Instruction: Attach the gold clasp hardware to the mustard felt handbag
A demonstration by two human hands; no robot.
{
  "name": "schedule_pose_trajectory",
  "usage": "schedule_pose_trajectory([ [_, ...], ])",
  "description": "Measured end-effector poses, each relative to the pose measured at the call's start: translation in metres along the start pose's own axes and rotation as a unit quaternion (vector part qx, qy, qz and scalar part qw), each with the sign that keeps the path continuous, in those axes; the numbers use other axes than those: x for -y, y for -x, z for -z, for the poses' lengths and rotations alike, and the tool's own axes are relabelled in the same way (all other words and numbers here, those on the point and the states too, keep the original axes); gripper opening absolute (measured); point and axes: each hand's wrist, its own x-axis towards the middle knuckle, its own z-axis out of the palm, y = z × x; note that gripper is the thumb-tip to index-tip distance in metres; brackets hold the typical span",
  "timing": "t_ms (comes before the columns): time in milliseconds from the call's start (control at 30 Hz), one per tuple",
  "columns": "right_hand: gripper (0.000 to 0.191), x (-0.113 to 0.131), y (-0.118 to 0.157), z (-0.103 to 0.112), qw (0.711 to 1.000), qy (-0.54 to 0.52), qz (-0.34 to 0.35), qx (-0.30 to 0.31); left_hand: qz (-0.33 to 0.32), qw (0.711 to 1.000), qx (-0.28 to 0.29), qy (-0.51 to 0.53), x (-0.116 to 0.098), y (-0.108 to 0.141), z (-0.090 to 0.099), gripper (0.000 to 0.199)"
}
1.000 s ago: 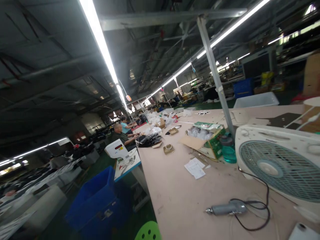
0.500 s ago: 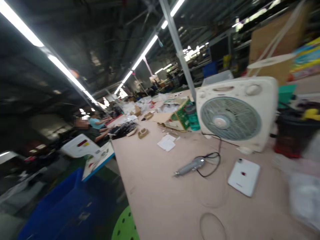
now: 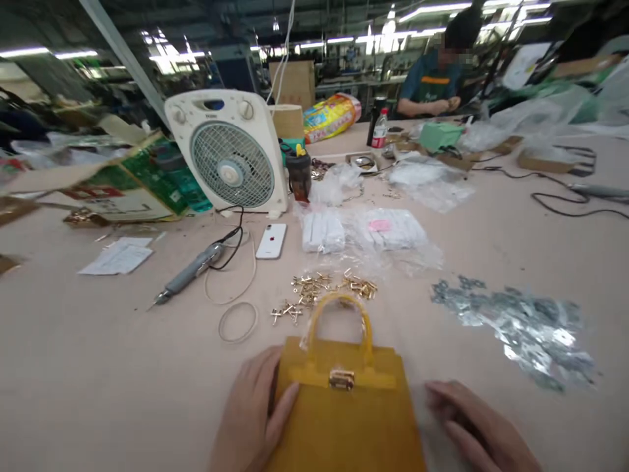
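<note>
A mustard-yellow handbag with a looped top handle and a gold clasp is at the bottom centre of the head view. My left hand grips its left side, thumb on the front face and fingers around the edge. To the right of the bag, my right hand is slightly apart from it, fingers loosely curled and thumb separate, with nothing visible in it. Small gold metal fittings lie scattered just behind the handle. A spread of flat silver metal pieces lies to the right.
A grey electric screwdriver with a black cord, a white phone and a white box fan are on the left. Plastic-wrapped white packets sit beyond the fittings. A co-worker sits across the table.
The view has swung right and down from the aisle side. Both my hands and the yellow handbag now show; none of them were visible before. The fan and phone appear farther left.
</note>
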Motion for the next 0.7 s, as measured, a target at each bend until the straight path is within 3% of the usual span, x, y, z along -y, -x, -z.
schedule_pose_trajectory([
  [133,0.043,0.033,-0.002,0.008,0.996,-0.075,0.036,0.015,-0.021,0.999,-0.025,0.008,-0.024,0.017,0.011,0.044],
  [333,0.049,0.071,0.017,-0.006,0.998,-0.026,0.042,-0.049,0.023,0.994,-0.058,0.089,-0.055,0.037,0.011,0.04],
  [467,0.064,0.092,0.03,-0.02,0.992,0.028,0.008,-0.123,0.074,0.977,-0.086,0.179,-0.082,0.049,0.0,0.053],
  [567,0.071,0.102,0.042,-0.02,0.988,0.02,-0.001,-0.155,0.127,0.954,-0.077,0.262,-0.104,0.06,-0.001,0.068],
  [700,0.076,0.101,0.053,-0.006,0.985,-0.046,-0.001,-0.165,0.19,0.951,-0.058,0.238,-0.125,0.07,0.006,0.075],
])
